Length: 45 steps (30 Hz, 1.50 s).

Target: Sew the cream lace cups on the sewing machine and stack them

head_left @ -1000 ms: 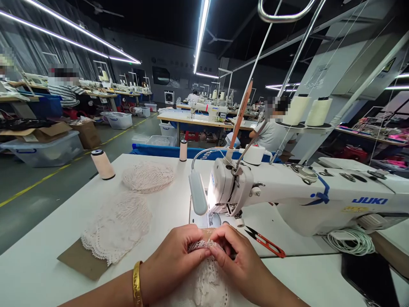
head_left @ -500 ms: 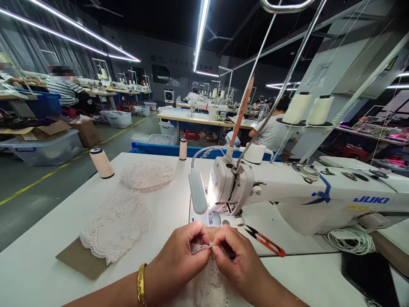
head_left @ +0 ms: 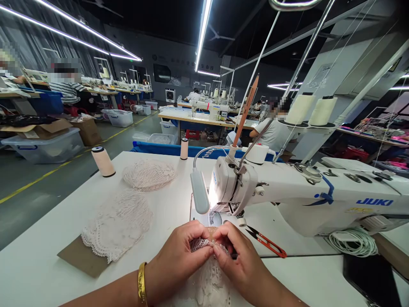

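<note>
A piece of pale lace point(head_left: 212, 283) hangs between my two hands at the front of the sewing machine point(head_left: 231, 181). My left hand point(head_left: 183, 251), a gold bangle at its wrist, pinches the upper edge of the lace between thumb and fingers. Close against it, my right hand point(head_left: 238, 251) pinches the same edge from the other side. The fingertips nearly meet just in front of the needle plate point(head_left: 214, 218). The lower part of the lace falls toward me between the wrists.
Red-handled snips point(head_left: 266, 242) lie right of my hands. Two lace pieces point(head_left: 119, 224) point(head_left: 148, 174) and a brown card point(head_left: 83, 258) rest on the left. Thread cones point(head_left: 102, 162) point(head_left: 184, 149) stand behind. A dark flat object point(head_left: 370, 277) and coiled white cable point(head_left: 353, 242) are at right.
The view has shifted slightly. My fingers have moved a little along the lace edge, and more of its gathered edge shows between them. Both hands keep their pinch.
</note>
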Each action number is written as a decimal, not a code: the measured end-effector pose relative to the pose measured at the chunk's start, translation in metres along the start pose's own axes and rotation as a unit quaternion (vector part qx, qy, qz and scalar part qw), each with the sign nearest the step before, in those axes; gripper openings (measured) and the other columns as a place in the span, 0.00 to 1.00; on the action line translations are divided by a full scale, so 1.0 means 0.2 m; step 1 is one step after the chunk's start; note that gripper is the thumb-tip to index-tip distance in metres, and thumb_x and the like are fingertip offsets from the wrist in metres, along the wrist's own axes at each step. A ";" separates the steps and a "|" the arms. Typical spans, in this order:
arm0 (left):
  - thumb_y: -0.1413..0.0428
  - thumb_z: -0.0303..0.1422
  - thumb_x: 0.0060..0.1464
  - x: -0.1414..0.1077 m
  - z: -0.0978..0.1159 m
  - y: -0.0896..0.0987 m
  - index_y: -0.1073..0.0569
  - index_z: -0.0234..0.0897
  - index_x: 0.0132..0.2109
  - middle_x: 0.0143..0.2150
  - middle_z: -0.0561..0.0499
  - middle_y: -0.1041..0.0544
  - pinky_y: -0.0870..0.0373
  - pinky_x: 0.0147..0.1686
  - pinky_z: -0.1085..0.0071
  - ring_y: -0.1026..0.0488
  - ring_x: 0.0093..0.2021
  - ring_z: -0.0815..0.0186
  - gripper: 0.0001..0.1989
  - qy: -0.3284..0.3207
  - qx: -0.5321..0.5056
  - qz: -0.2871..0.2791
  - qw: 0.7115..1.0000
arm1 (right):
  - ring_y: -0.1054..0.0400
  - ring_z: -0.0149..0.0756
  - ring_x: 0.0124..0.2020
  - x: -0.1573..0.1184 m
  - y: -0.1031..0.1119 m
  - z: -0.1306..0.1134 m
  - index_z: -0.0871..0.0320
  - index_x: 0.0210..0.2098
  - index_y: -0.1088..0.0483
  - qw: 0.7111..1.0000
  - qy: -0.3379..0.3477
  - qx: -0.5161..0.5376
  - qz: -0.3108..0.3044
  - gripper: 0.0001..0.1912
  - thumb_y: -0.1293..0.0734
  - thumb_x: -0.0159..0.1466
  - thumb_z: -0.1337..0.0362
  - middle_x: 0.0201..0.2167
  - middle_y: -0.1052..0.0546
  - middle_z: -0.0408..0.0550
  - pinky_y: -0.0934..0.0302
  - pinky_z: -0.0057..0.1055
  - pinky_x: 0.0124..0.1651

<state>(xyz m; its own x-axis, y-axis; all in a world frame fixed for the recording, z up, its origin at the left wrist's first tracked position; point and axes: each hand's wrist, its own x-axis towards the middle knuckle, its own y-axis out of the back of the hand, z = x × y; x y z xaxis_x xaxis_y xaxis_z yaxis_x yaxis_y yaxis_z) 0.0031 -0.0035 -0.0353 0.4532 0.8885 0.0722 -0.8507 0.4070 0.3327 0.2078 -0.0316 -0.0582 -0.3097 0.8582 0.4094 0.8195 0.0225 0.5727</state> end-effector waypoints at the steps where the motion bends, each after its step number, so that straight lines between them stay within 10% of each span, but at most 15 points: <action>1: 0.39 0.39 0.57 0.00 0.00 0.00 0.21 0.40 0.34 0.38 0.51 0.20 0.31 0.43 0.67 0.25 0.40 0.61 0.09 -0.004 0.005 -0.001 1.000 | 0.31 0.36 0.37 0.00 0.00 -0.01 0.49 0.45 0.31 1.000 -0.002 0.004 -0.008 0.04 0.37 0.75 0.60 0.37 0.25 0.40 0.40 0.30 0.37; 16: 0.43 0.30 0.56 -0.10 0.15 0.00 0.25 0.38 0.36 0.36 0.53 0.19 0.32 0.38 0.71 0.28 0.36 0.65 0.02 -0.038 0.037 -0.036 0.998 | 0.30 0.34 0.36 -0.07 0.08 -0.12 0.50 0.41 0.34 0.997 0.066 -0.005 -0.032 0.06 0.38 0.78 0.63 0.37 0.24 0.41 0.37 0.30 0.39; 23: 0.40 0.39 0.55 -0.19 0.29 0.03 0.25 0.38 0.35 0.30 0.56 0.28 0.39 0.31 0.73 0.33 0.34 0.66 0.08 0.122 -0.024 -0.142 0.982 | 0.34 0.33 0.30 -0.18 0.14 -0.26 0.51 0.35 0.33 0.992 -0.097 0.043 -0.064 0.14 0.34 0.76 0.53 0.30 0.26 0.40 0.44 0.29 0.30; 28: 0.45 0.35 0.61 0.02 0.08 0.01 0.33 0.38 0.28 0.31 0.54 0.29 0.39 0.36 0.68 0.35 0.34 0.64 0.13 0.008 0.176 -0.092 0.980 | 0.30 0.38 0.36 0.02 0.02 -0.08 0.53 0.32 0.34 0.986 -0.141 -0.068 -0.054 0.10 0.35 0.71 0.67 0.32 0.25 0.43 0.39 0.31 0.38; 33: 0.43 0.24 0.59 0.09 -0.11 -0.03 0.28 0.38 0.38 0.41 0.47 0.24 0.38 0.39 0.63 0.32 0.38 0.58 0.04 -0.170 0.403 0.062 0.897 | 0.29 0.42 0.36 0.12 -0.08 0.10 0.53 0.31 0.36 0.982 -0.079 -0.170 -0.013 0.11 0.37 0.69 0.71 0.33 0.24 0.45 0.38 0.34 0.39; 37: 0.46 0.21 0.68 0.08 -0.15 -0.03 0.27 0.38 0.37 0.37 0.51 0.22 0.37 0.39 0.63 0.31 0.36 0.60 0.11 -0.309 0.414 0.034 0.856 | 0.27 0.42 0.37 0.11 -0.06 0.13 0.52 0.34 0.35 0.982 -0.076 -0.173 -0.012 0.09 0.36 0.71 0.70 0.35 0.22 0.45 0.36 0.34 0.39; 45: 0.47 0.20 0.68 0.10 -0.20 -0.02 0.28 0.37 0.34 0.35 0.51 0.22 0.38 0.36 0.63 0.31 0.34 0.61 0.13 -0.327 0.398 0.042 0.856 | 0.27 0.45 0.42 0.03 0.00 0.12 0.52 0.47 0.29 0.979 0.032 -0.199 -0.020 0.08 0.37 0.75 0.70 0.42 0.23 0.49 0.33 0.38 0.42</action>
<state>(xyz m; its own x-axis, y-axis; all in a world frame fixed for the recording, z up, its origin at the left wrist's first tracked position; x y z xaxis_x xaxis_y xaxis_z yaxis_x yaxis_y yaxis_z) 0.0045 0.0206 -0.0728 0.6736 0.4918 0.5517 -0.5549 -0.1565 0.8171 0.2171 -0.0142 -0.0739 -0.3786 0.8261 0.4174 0.5576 -0.1564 0.8153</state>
